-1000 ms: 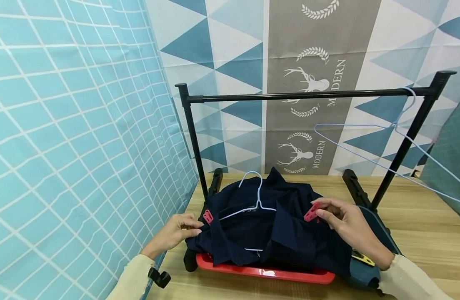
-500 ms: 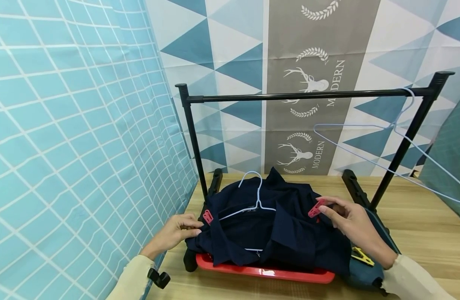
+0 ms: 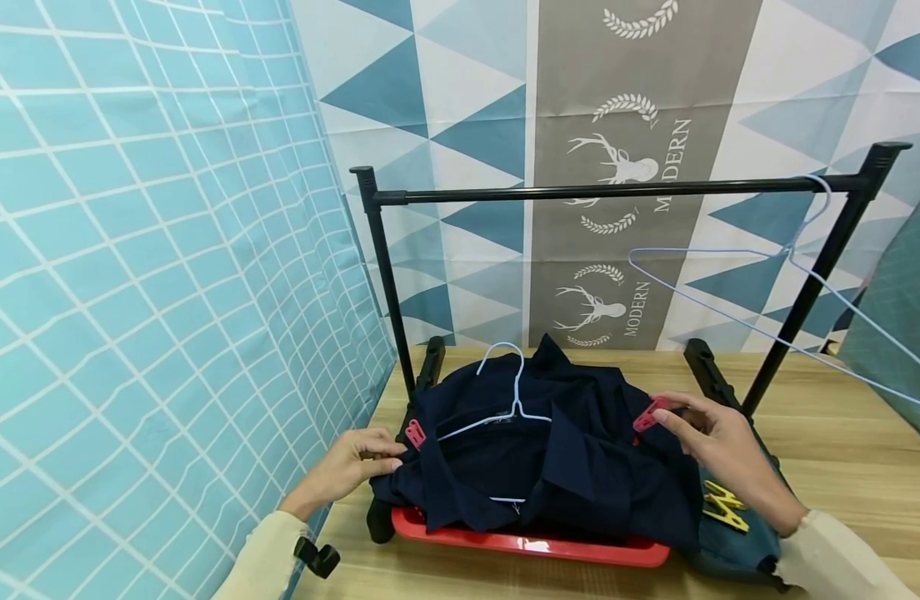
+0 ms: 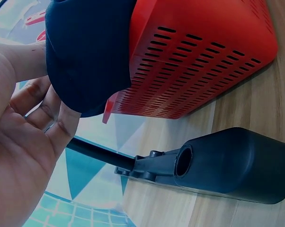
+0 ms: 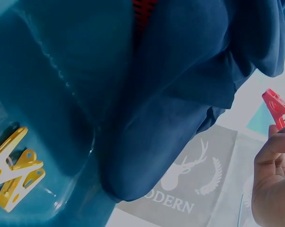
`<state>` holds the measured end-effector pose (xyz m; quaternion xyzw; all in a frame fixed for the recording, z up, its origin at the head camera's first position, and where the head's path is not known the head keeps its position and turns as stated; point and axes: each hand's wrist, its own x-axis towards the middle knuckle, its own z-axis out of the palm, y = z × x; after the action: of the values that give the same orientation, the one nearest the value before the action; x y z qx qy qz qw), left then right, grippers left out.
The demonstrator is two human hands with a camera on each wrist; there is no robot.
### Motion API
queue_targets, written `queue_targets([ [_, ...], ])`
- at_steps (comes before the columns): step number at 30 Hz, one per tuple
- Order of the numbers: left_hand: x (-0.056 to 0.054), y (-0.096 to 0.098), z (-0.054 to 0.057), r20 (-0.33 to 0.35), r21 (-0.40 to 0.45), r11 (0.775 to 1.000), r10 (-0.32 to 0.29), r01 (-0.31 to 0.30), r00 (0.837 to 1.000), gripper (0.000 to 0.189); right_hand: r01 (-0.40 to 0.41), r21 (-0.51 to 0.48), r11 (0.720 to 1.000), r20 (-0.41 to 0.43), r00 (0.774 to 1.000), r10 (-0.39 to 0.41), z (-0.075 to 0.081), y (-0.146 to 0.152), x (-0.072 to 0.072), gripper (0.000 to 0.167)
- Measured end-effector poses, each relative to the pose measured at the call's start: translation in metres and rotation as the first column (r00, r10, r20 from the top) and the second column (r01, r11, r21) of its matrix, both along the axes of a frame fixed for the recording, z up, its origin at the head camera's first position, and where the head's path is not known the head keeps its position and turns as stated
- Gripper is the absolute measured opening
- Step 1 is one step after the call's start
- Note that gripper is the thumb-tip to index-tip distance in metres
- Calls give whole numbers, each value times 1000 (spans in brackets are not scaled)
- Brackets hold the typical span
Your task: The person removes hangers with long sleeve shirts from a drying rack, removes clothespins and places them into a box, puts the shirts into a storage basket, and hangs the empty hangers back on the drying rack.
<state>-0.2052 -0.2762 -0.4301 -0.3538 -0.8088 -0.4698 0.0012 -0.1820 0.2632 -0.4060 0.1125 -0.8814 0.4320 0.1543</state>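
A navy collared shirt point(image 3: 595, 475) lies heaped over a red basket point(image 3: 531, 546), with a pale blue wire hanger point(image 3: 517, 392) inside its neck. My left hand point(image 3: 358, 457) pinches the cloth at the shirt's left side, near a red clothespin point(image 3: 415, 433) at that shoulder. In the left wrist view, dark cloth point(image 4: 88, 56) hangs from the fingers over the slotted basket wall point(image 4: 180, 66). Between thumb and fingertips, my right hand point(image 3: 718, 433) holds another red clothespin point(image 3: 650, 413), also seen in the right wrist view point(image 5: 279, 106), just above the shirt's right shoulder.
Yellow clothespins point(image 3: 724, 506) lie in a teal bin point(image 3: 745, 546) right of the basket. Behind the shirt stands a black rack point(image 3: 580, 192), its uprights on both sides. A second wire hanger point(image 3: 737, 321) hangs from the bar's right end. A blue checked sheet point(image 3: 167, 250) covers the left side.
My right hand has drifted right with its red clothespin, off the shirt's chest. More of the yellow clothespins shows now. The left hand has stayed in place.
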Motion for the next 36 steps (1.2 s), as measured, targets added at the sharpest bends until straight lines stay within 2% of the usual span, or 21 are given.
queue_targets([
  [4, 0, 0, 0, -6, -2, 1000, -5, 5, 1000, 24, 1, -4, 1000, -7, 1000, -1, -4, 6, -2, 36],
  [11, 1, 0, 0, 0, -24, 1000, 20, -20, 1000, 23, -17, -30, 999, -38, 999, 16, -12, 19, -4, 34],
  [22, -1, -1, -4, -5, 0, 1000, 2, -2, 1000, 23, 39, -6, 999, -26, 999, -39, -18, 39, -3, 38],
  [36, 0, -1, -3, 12, 9, 1000, 14, -14, 1000, 24, 128, 57, 990, 91, 987, -133, -32, 66, -4, 51],
])
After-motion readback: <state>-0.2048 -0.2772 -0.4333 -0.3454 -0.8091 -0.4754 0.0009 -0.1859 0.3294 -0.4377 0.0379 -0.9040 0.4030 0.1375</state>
